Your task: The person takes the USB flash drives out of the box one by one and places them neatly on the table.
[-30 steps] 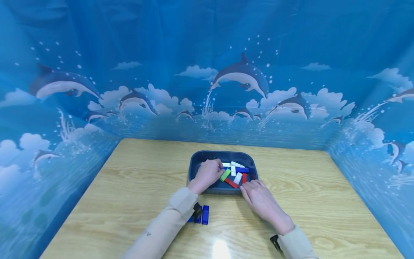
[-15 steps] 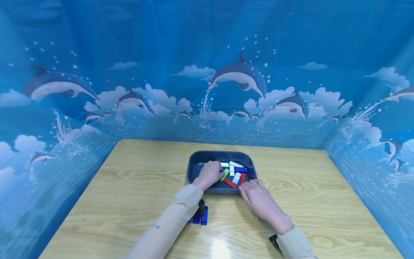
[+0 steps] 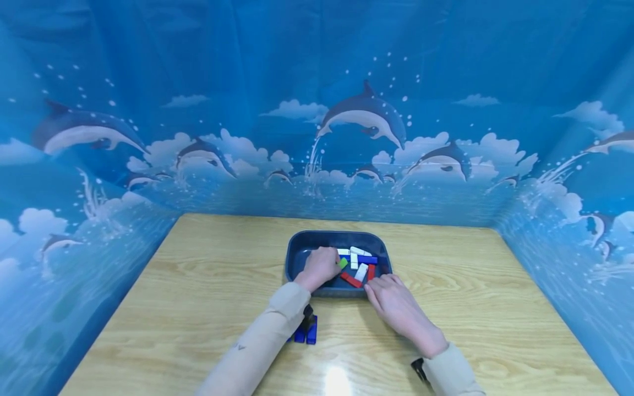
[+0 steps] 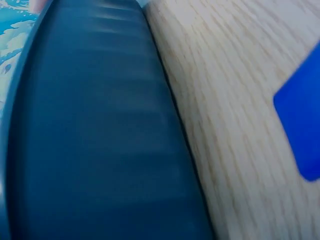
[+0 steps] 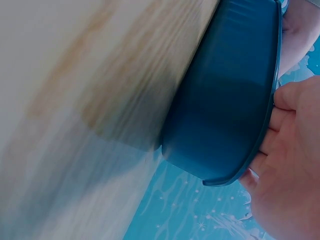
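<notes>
Several coloured blocks (image 3: pixel 354 261) lay in a tray (image 3: pixel 339 293); the right hand (image 3: pixel 394 301) gripped its near right corner, the left hand (image 3: pixel 319 264) partly covered a green block (image 3: pixel 343 263), its grip unclear.

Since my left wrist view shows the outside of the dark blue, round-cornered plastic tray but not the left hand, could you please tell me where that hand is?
Observer: In the head view, the left hand reaches over the near wall into the tray.

Operator: Thank you; which piece is at its fingers?

Observer: A light green, plastic-looking oblong piece, partly hidden by them; I cannot tell whether they grip it.

Operator: And does the blue piece at my right edge lie alone on the table?

Observer: No, the head view shows three blue, plastic-looking oblong pieces side by side, the leftmost mostly hidden behind the left sleeve.
</notes>
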Available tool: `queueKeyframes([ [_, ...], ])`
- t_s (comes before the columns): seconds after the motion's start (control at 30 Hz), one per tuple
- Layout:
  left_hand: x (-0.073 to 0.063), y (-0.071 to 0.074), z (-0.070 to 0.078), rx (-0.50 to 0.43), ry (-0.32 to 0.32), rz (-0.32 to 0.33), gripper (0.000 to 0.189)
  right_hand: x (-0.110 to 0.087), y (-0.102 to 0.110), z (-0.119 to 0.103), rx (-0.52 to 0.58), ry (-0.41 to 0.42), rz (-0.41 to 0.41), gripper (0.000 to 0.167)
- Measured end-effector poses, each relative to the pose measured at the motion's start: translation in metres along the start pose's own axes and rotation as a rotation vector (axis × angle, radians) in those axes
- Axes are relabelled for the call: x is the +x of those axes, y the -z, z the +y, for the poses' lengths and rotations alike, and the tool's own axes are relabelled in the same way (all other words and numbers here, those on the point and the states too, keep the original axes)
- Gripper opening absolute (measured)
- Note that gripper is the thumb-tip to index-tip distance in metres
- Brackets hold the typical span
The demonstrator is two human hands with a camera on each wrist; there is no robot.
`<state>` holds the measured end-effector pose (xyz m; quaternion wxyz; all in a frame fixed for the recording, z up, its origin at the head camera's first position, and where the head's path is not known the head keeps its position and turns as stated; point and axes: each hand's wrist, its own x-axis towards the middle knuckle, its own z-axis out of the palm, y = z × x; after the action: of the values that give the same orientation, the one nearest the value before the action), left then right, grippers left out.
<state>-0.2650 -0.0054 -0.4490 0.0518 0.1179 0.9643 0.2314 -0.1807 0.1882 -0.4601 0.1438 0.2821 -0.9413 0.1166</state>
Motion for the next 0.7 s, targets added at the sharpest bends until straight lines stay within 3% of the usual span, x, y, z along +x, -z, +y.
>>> queueKeyframes([
  [0.13, -0.004, 0.006, -0.001, -0.056, 0.029, 0.017, 0.006, 0.0, 0.0, 0.0, -0.003, 0.004, 0.005, 0.019],
  [0.3, -0.011, 0.015, -0.004, -0.128, 0.002, 0.043, 0.011, 0.0, -0.001, 0.0, -0.002, 0.013, 0.014, 0.02],
  [0.53, -0.024, 0.025, -0.004, -0.232, 0.029, 0.074, 0.014, 0.0, -0.002, 0.0, -0.006, 0.008, 0.011, 0.019],
  [0.7, -0.034, 0.031, -0.004, -0.286, 0.011, 0.124, 0.014, 0.0, -0.002, 0.0, -0.001, -0.004, 0.001, 0.019],
])
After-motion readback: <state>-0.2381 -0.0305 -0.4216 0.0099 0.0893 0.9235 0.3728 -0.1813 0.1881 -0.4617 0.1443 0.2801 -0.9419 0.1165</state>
